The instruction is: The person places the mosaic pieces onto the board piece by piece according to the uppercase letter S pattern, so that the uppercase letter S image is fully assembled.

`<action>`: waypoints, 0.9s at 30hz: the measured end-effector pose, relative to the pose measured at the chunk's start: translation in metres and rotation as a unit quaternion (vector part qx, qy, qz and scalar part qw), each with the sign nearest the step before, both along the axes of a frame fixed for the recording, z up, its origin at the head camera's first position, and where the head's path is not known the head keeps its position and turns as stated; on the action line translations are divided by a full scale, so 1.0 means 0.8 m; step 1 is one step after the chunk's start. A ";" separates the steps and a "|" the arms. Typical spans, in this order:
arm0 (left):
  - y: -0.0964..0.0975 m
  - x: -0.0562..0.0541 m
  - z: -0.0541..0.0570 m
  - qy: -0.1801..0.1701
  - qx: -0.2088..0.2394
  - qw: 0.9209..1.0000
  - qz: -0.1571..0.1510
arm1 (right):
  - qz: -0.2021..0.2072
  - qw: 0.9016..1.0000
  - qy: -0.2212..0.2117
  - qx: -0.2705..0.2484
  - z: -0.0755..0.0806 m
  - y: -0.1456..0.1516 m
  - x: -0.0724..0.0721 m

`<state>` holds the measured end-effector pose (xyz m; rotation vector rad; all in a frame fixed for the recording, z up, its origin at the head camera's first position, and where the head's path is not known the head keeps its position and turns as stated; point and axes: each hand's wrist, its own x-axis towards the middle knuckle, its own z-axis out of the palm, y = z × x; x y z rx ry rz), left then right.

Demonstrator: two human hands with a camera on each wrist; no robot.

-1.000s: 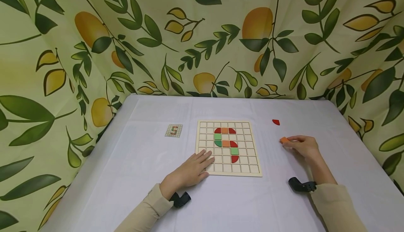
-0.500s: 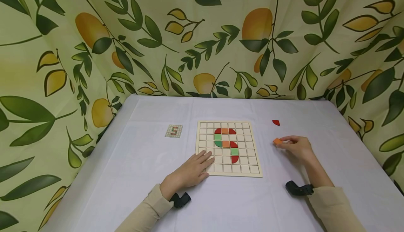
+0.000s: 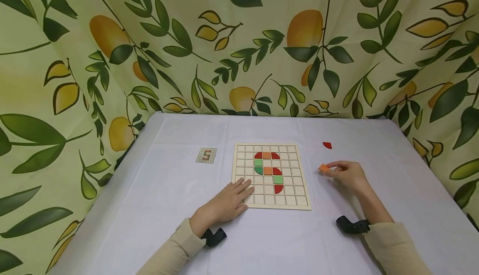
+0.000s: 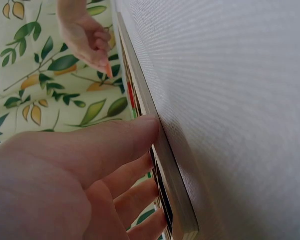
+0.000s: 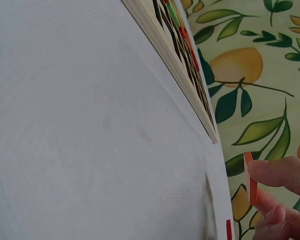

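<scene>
My right hand pinches a small orange square tile between thumb and fingers, to the right of the board. The right wrist view shows the orange tile held on edge above the table. My left hand lies with fingers extended on the lower left corner of the wooden grid board, its thumb at the board's near edge. Red, orange and green tiles sit in the board's cells in an S-like line, ending low in a red rounded tile.
A red quarter-round tile lies on the white-covered table, beyond my right hand. Left of the board is a small card printed with a gridded S pattern. A leaf-and-fruit patterned curtain hangs behind the table.
My right hand has moved left toward the board with the orange tile between its fingers. The left hand has stayed in place on the board.
</scene>
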<state>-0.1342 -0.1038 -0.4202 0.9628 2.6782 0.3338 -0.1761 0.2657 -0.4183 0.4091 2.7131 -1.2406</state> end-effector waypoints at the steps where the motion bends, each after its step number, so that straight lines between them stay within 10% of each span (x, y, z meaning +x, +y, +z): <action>1: 0.000 0.000 0.000 0.001 0.000 1.000 0.000 | 0.002 1.000 0.000 0.000 0.000 -0.002 0.000; 27: 0.001 0.001 0.001 0.001 -0.005 1.000 0.003 | 0.087 0.996 0.018 -0.021 0.001 -0.055 0.004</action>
